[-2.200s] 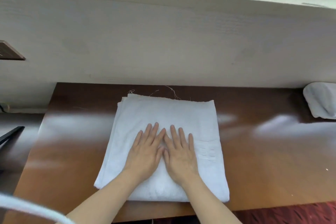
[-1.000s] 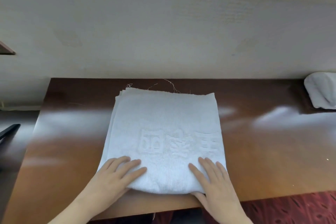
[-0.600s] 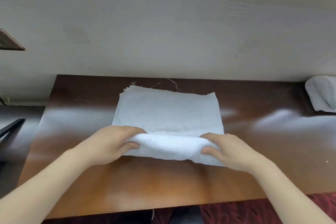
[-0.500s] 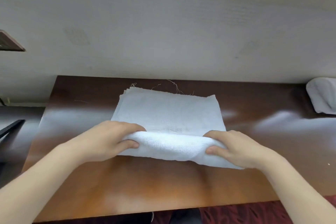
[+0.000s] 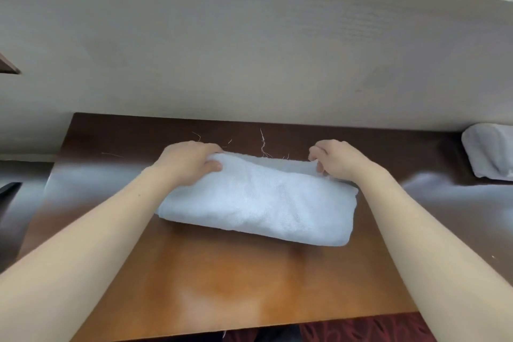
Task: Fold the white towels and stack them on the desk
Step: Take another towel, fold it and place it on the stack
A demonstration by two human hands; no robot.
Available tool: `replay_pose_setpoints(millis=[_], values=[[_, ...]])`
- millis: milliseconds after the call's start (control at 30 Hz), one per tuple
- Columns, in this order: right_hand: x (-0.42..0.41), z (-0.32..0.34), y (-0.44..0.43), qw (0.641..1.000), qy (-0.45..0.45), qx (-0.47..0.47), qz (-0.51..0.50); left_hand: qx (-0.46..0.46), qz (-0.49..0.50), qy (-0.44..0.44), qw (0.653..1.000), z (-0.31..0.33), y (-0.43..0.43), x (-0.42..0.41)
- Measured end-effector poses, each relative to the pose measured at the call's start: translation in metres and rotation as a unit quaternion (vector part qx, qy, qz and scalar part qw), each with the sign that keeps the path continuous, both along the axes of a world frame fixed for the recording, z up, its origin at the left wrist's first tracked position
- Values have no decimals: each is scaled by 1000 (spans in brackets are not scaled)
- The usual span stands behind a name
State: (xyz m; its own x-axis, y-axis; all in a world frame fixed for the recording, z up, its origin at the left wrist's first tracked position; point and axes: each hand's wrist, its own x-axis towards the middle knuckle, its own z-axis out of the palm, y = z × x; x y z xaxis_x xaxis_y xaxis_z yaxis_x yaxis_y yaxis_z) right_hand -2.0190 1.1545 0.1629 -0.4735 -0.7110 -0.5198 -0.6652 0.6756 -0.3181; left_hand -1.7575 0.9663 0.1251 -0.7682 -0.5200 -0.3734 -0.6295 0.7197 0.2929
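Observation:
A white towel (image 5: 258,203) lies folded into a thick, wide rectangle in the middle of the brown wooden desk (image 5: 222,286). My left hand (image 5: 191,164) grips its far left corner, thumb on top of the cloth. At the far right corner my right hand (image 5: 336,159) pinches the folded-over edge. Both hands hold that edge down along the towel's far side. Loose threads stick out from the far edge between my hands.
Another white towel (image 5: 488,153) sits at the desk's far right, against the pale wall (image 5: 249,50). A dark object (image 5: 8,189) pokes in at the left edge. Red patterned floor (image 5: 361,330) shows below the desk's near edge.
My hands lifted the towel's near edge and carried it away from me to the far edge, folding the towel in half. It is now half as deep and thicker.

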Motion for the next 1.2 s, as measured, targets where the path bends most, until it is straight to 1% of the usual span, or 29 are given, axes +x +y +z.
replay_pose_setpoints(millis=[33, 100, 200, 233, 267, 333, 433, 467, 533, 600, 667, 700, 767, 833, 900, 933, 967, 1000, 1033, 1067, 1100, 1133, 1167, 1200], values=[[7, 3, 3, 999, -37, -4, -12, 1, 4, 3, 1000, -5, 3, 0], [25, 14, 18, 996, -73, 37, 16, 4, 18, 2, 1000, -14, 9, 5], [36, 15, 47, 991, -49, 110, 66, 17, 51, 29, 998, -19, 12, 12], [33, 13, 52, 990, -44, 121, 61, 18, 55, 47, 997, -19, 14, 13], [27, 11, 54, 990, -58, 118, 47, 12, 55, 66, 996, -19, 15, 15], [14, 11, 52, 988, -135, 77, 20, -13, 54, 98, 994, -19, 15, 21], [-4, 12, 35, 966, -256, -20, -30, -56, 68, 111, 990, -23, 10, 30], [-10, 7, 28, 959, -275, -40, -53, -70, 75, 109, 989, -25, 9, 31], [-18, -9, 14, 954, -281, -52, -91, -91, 89, 103, 987, -32, 8, 30], [-20, -28, 6, 959, -257, -45, -109, -112, 120, 109, 980, -38, 10, 24], [-20, -41, 3, 960, -247, -51, -126, -142, 147, 146, 968, -36, 20, 14], [-21, -43, 2, 959, -242, -62, -129, -153, 140, 172, 963, -33, 29, 8], [-22, -45, 2, 970, -200, -88, -104, -132, 72, 205, 967, -29, 54, -3], [-22, -49, 6, 984, -118, -116, -72, -79, -8, 161, 984, -30, 80, -13], [-22, -54, 10, 987, -74, -121, -75, -59, -40, 96, 993, -36, 88, -22], [-21, -55, 11, 990, -56, -107, -79, -59, -45, 72, 995, -39, 87, -26], [-19, -55, 10, 994, -13, -85, -68, -65, -48, 56, 995, -41, 85, -31], [-13, -53, 7, 994, 66, -75, -41, -73, -50, 48, 995, -43, 82, -35], [-1, -50, 2, 983, 161, -91, -6, -77, -54, 42, 995, -44, 80, -38], [15, -47, -5, 963, 229, -137, 23, -76, -57, 36, 995, -45, 78, -40], [34, -44, -10, 951, 242, -188, 49, -72, -59, 32, 995, -45, 76, -42], [53, -45, -12, 948, 223, -209, 85, -66, -59, 32, 996, -46, 75, -43], [70, -49, -12, 957, 181, -190, 119, -60, -59, 32, 996, -47, 73, -44], [80, -57, -10, 968, 144, -145, 145, -55, -62, 31, 996, -47, 71, -44]])
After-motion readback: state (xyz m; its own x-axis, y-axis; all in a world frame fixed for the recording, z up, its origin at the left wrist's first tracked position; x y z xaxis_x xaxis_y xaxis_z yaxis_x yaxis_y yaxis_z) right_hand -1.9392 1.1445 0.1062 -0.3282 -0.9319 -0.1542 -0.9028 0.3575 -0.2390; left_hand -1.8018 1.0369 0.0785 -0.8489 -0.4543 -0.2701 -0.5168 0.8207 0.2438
